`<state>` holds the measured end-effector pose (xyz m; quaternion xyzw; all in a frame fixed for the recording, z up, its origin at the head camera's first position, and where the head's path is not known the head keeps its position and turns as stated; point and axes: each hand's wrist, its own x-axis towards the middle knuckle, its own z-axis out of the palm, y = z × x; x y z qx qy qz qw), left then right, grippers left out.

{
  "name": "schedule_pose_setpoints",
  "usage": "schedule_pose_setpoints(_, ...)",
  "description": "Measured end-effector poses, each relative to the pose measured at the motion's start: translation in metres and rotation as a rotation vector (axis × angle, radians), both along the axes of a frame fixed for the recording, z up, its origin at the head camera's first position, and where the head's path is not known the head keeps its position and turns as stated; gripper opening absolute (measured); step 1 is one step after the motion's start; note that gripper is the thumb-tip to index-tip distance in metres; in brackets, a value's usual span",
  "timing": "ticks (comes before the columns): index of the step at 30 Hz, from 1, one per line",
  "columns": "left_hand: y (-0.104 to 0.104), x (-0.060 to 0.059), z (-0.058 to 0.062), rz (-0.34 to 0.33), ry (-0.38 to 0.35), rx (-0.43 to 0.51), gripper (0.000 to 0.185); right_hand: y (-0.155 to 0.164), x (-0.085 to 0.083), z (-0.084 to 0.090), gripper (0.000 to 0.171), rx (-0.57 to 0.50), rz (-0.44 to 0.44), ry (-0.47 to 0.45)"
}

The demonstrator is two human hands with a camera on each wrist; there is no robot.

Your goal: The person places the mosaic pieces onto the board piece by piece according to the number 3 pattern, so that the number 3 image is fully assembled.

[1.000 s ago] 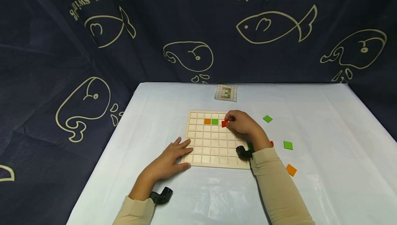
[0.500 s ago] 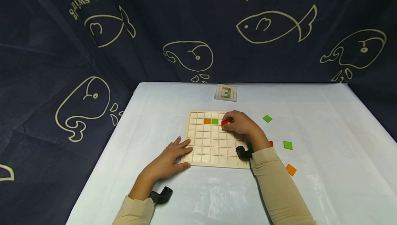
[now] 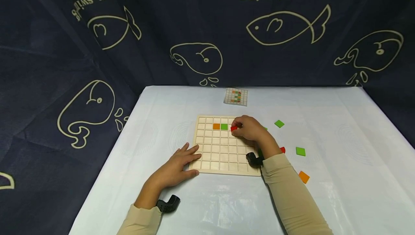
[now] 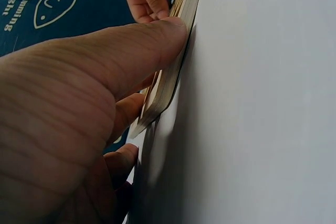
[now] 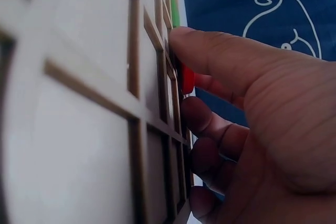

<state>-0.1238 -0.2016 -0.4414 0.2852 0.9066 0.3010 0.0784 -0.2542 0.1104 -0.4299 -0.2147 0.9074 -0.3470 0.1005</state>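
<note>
A wooden grid board [image 3: 220,152] lies on the white table. In its second row sit an orange tile [image 3: 216,126] and a green tile [image 3: 224,126]. My right hand [image 3: 248,129] pinches a red tile [image 3: 233,128] beside the green one, over the board; in the right wrist view the red tile [image 5: 187,80] shows between thumb and fingers against the grid [image 5: 131,103]. My left hand [image 3: 176,166] lies flat on the board's front left corner, thumb [image 4: 131,51] along the board edge [image 4: 173,72].
Loose tiles lie right of the board: green [image 3: 279,123], green [image 3: 300,151], orange [image 3: 303,177], and a red one [image 3: 282,150] partly behind my wrist. A small pattern card [image 3: 236,96] lies at the back. A dark printed curtain surrounds the table.
My right hand with the red tile has shifted slightly left toward the green tile. The left hand has not moved.
</note>
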Motion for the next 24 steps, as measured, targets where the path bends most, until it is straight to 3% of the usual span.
schedule_pose_setpoints(9,-0.0010,-0.0001,-0.0003,0.001,-0.010,0.004,0.057,0.0005,0.0000,0.0012,0.026,0.006,0.004,-0.021)
schedule_pose_setpoints(24,0.0001,0.0003,-0.0001,0.000,-0.007,0.010,0.057,-0.0026,0.0017,-0.0013,0.028,0.018,-0.009,0.026)
